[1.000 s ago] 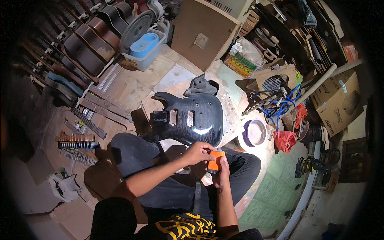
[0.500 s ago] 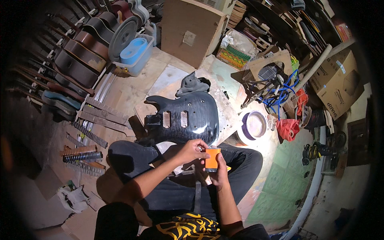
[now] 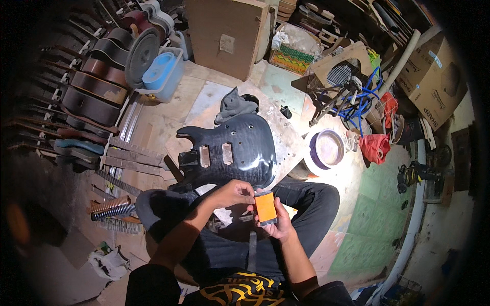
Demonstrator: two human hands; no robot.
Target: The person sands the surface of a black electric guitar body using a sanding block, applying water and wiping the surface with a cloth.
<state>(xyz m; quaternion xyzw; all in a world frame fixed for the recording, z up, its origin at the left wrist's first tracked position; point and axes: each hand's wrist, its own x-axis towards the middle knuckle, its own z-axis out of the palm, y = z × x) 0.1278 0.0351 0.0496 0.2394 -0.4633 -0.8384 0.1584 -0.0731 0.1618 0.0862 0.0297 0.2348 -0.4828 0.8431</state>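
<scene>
My right hand wraps round a flat orange rectangular block with dark strips at its ends, held over my lap. Thumb and fingers of my left hand are pressed together at the block's upper left edge; whether they pinch anything there is too small to tell. Just beyond my hands lies a glossy black electric guitar body, with two pickup cavities and a few holes. A crumpled dark grey cloth rests against its far edge.
A purple-rimmed basin stands right of the guitar body. Guitars line a rack at the left, near a clear tub and loose guitar necks. Blue hose lies tangled at the right, beside a cardboard box.
The view has shifted slightly. The orange block has tilted, showing more of its dark top end. My left fingers have drawn back from its face to its edge.
</scene>
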